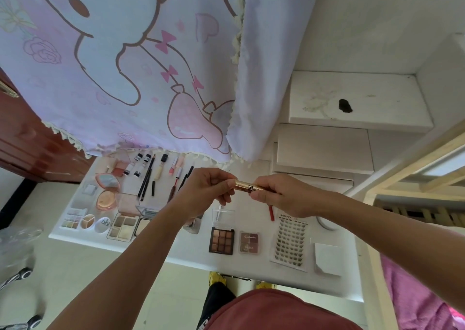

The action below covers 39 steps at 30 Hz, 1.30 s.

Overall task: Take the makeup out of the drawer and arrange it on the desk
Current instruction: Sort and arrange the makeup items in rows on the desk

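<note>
While the left hand [203, 190] pinches one end of the gold tube [245, 185], the right hand [281, 196] grips the other.

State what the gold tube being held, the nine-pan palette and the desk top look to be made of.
Gold tube: probably metallised plastic or metal, glossy; it shows bright highlights.
Nine-pan palette: likely a dark plastic case holding matte powder pans in brown tones.
Desk: white painted or laminated board, as far as it shows; smooth, even colour.
</note>
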### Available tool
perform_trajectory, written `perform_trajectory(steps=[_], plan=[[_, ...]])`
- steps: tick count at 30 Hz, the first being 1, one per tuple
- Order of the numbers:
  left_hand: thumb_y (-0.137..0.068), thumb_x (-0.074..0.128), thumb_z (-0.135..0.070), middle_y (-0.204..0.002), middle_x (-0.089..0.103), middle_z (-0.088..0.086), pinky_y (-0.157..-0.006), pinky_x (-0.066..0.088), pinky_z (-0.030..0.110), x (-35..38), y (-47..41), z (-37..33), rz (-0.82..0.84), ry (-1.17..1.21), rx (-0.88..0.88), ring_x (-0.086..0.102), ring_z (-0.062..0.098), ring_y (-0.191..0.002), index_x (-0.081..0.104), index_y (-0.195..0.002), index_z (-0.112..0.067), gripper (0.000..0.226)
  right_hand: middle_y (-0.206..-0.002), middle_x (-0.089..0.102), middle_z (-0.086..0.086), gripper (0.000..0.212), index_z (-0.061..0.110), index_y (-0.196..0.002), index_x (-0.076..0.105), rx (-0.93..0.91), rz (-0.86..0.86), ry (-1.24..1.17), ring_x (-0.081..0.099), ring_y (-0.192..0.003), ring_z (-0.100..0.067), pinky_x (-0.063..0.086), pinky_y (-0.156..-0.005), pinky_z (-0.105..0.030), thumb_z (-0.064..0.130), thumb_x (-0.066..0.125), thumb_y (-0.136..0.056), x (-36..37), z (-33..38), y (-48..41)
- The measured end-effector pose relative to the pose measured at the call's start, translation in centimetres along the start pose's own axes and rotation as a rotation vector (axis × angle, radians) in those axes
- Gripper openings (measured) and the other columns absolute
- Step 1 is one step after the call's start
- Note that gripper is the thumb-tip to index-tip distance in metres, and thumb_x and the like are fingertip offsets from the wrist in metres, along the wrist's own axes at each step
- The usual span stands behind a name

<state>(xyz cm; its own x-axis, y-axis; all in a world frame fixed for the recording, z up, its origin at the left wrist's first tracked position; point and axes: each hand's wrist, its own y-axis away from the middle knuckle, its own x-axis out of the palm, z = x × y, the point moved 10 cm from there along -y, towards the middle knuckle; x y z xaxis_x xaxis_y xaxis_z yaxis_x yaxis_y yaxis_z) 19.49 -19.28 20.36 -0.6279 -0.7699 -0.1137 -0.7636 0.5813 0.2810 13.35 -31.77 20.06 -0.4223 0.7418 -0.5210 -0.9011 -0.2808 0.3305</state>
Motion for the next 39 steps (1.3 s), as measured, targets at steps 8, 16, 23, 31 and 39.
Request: perform_trajectory(steps=[8,16,23,31,39], plan=[[-0.092,0.060,-0.008,-0.067,0.064,0.009,-0.055,0.049,0.026,-0.2,-0.2,0.0,-0.038,0.009,-0.004,0.059,0.019,-0.058,0.068,-0.098,0.004,0.015,-0.069,0.058,0.005,0.026,0.035,-0.108,0.058,-0.033,-0.111,0.157,0.060,-0.056,-0.015,0.043,-0.051,-0.021,0.054,0.043,-0.097,-0.5,-0.7,0.2],[-0.100,0.045,-0.033,-0.057,0.056,0.001,-0.055,0.041,0.028,0.1,-0.3,-0.3,-0.063,-0.312,-0.004,0.048,0.009,-0.048,0.057,-0.082,-0.010,0.032,-0.063,0.053,0.009,0.031,0.026,-0.105,0.053,-0.078,-0.206,0.442,0.058,-0.055,-0.013,0.032,-0.049,-0.019,0.053,0.038,-0.099,-1.1,0.0,0.1],[-0.099,0.047,-0.033,-0.069,0.046,0.003,-0.048,0.037,0.013,1.9,0.2,0.7,0.101,-0.299,-0.064,0.047,0.008,-0.055,0.049,-0.090,-0.009,0.026,-0.066,0.048,0.011,0.032,0.023,-0.105,0.057,-0.127,-0.251,0.561,0.048,-0.061,-0.012,0.030,-0.056,-0.026,0.052,0.043,-0.099,-2.0,0.8,0.4],[-0.103,0.038,-0.037,-0.058,0.040,-0.003,-0.047,0.026,0.023,1.7,0.8,1.9,0.094,-0.058,-0.170,0.040,0.012,-0.051,0.040,-0.076,-0.011,0.037,-0.068,0.060,-0.001,0.039,0.014,-0.084,0.068,-0.054,-0.220,0.026,0.051,-0.060,-0.019,0.041,-0.059,-0.030,0.047,0.050,-0.096,-3.1,-0.2,0.3],[-0.101,0.038,-0.042,-0.056,0.036,-0.002,-0.047,0.026,0.023,1.3,0.6,1.8,0.072,-0.037,-0.187,0.038,0.012,-0.050,0.039,-0.071,-0.013,0.042,-0.081,0.066,0.011,0.013,0.030,-0.097,0.069,-0.055,-0.324,-0.098,0.057,-0.074,-0.005,0.046,-0.071,-0.024,0.029,0.075,-0.085,-4.5,-0.4,0.3]])
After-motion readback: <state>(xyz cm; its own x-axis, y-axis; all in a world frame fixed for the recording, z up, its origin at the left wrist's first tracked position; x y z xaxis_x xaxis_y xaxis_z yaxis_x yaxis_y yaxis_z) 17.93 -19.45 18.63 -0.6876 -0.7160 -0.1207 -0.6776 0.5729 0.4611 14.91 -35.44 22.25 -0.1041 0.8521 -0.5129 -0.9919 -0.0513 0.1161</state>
